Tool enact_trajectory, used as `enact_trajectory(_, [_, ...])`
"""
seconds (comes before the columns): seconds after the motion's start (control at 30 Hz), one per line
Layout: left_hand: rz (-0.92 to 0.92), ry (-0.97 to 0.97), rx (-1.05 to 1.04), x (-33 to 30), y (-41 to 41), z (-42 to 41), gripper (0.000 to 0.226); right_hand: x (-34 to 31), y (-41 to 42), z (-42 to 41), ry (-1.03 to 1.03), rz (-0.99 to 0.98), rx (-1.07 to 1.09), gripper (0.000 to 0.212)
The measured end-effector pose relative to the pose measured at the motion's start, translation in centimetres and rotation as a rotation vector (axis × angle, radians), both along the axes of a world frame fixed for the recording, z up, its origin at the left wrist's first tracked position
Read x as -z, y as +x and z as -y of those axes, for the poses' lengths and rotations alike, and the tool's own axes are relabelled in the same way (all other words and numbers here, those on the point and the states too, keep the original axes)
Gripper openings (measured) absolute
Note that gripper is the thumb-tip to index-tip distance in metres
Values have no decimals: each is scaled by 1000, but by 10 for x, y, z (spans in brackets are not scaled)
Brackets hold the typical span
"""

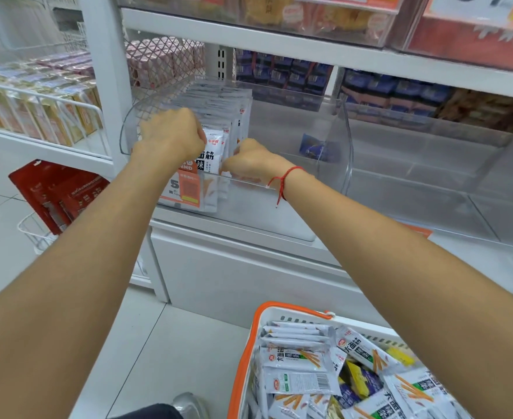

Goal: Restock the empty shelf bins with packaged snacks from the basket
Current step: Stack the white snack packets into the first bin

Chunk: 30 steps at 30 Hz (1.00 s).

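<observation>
Head view: both hands are inside the clear shelf bin [334, 140], which I use as the landmark.

Left hand [172, 136] sits at the bin's left end with fingers curled over the top edge of the upright white snack packs [216, 146]. It looks like it is gripping or squaring the front pack, though the fingertips are hidden behind the knuckles. Right hand [249, 161], with a red string bracelet [282, 179] on the wrist, is just right of that row at the bin's front lip. Its fingers are curled too and seem to pinch the pack edges, but I can't tell exact contact.

Why packs stand on edge, faces forward: my read is that this keeps labels readable through the clear front and packs the row tight. One hand on each side of the row probably stops it fanning out while it is pushed left.

The bin is only filled at its left end. Its middle and right end are bare except for one dark blue packet [312, 146] lying near the right wall. The clear bin further right looks empty.

The basket [291, 309], white with an orange rim, is below the bin and to the right, near the person. It holds a loose pile of more white packs [297, 361] plus some yellow and purple ones. Restock is at an early stage, with plenty left.

An orange price tag [188, 189] hangs on the bin's front at the left end.
</observation>
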<state>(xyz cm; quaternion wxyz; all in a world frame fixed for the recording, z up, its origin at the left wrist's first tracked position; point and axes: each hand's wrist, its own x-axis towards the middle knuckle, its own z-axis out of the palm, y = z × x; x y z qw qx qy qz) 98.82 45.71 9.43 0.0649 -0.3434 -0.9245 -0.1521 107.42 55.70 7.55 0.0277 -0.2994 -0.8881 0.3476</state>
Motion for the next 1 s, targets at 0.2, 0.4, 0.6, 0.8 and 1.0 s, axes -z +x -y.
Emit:
enact_trajectory(0.2, [35, 278, 27, 1, 59, 14, 37, 1, 77, 26, 427, -467, 44, 22])
enact_trajectory(0.4, [175, 554, -22, 50, 161, 26, 24, 49, 172, 38, 278, -476, 174, 3])
enact_trajectory(0.6, [453, 300, 63, 143, 242, 36, 26, 125, 268, 38, 24, -133, 172, 11])
enact_trajectory(0.8, [592, -23, 172, 218, 292, 57, 27, 190, 355, 51, -154, 189, 165, 13])
enact_trajectory(1.0, [423, -404, 352, 266, 329, 71, 39, 232, 421, 53, -8, 394, 187, 43])
